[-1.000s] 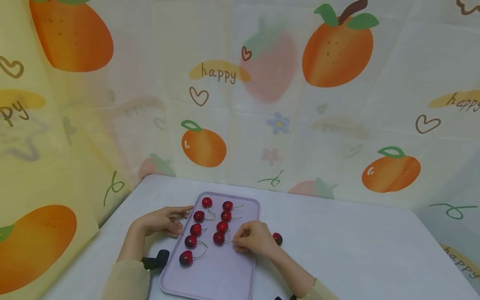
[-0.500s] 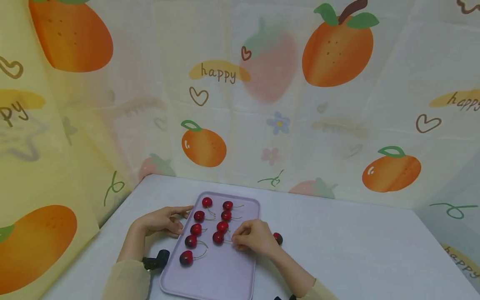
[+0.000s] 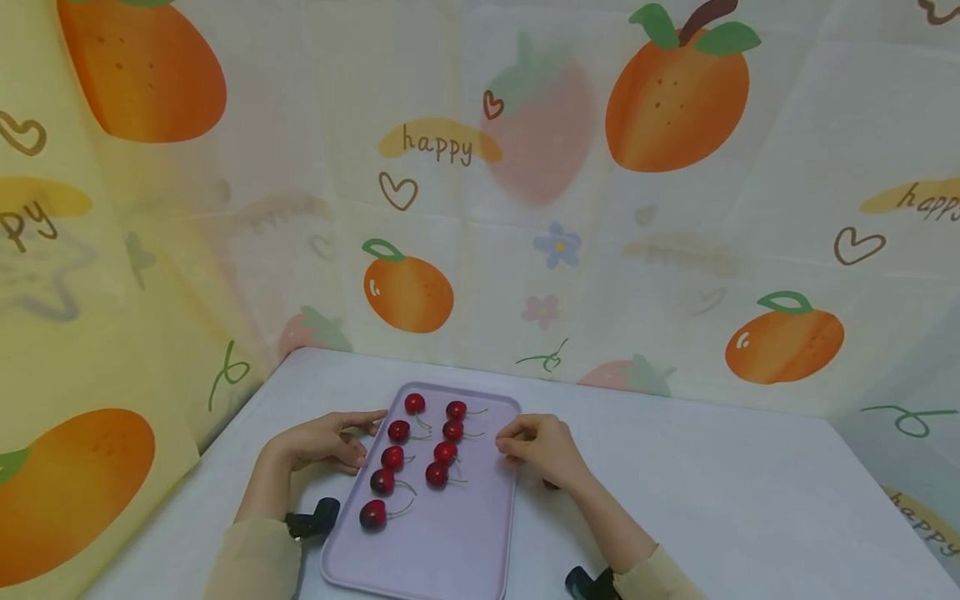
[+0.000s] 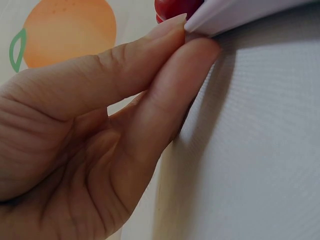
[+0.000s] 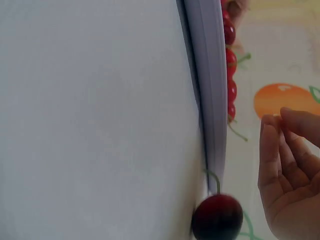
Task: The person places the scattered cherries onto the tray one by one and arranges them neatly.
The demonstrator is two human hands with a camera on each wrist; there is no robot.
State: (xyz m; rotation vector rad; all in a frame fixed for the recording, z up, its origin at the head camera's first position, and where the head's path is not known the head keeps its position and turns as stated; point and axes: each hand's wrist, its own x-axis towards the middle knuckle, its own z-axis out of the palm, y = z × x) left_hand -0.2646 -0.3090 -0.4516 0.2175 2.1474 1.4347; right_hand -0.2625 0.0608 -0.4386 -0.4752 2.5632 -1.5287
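Observation:
A pale purple tray (image 3: 450, 542) holds red cherries in two columns, several in each. In the head view, the left column ends with a darker cherry (image 3: 372, 516) and the right one with a cherry (image 3: 437, 475). My left hand (image 3: 318, 446) pinches the tray's left edge, thumb and finger (image 4: 175, 75) meeting at the rim in the left wrist view. Above the tray's right rim, my right hand (image 3: 546, 450) has bent fingers with nothing visible between thumb and fingertips. Off the tray's right side lies a dark cherry (image 5: 217, 217), mostly hidden behind that hand in the head view.
The tray lies on a white table (image 3: 712, 500). Behind and at the left hangs a cloth (image 3: 465, 275) printed with oranges and hearts. A black wrist camera (image 3: 315, 518) sits by the tray's left edge, another (image 3: 588, 583) on the right wrist.
My right hand has let go of the stem of the nearest cherry in the right column and moved up and right to the tray's rim. The left hand has stayed put.

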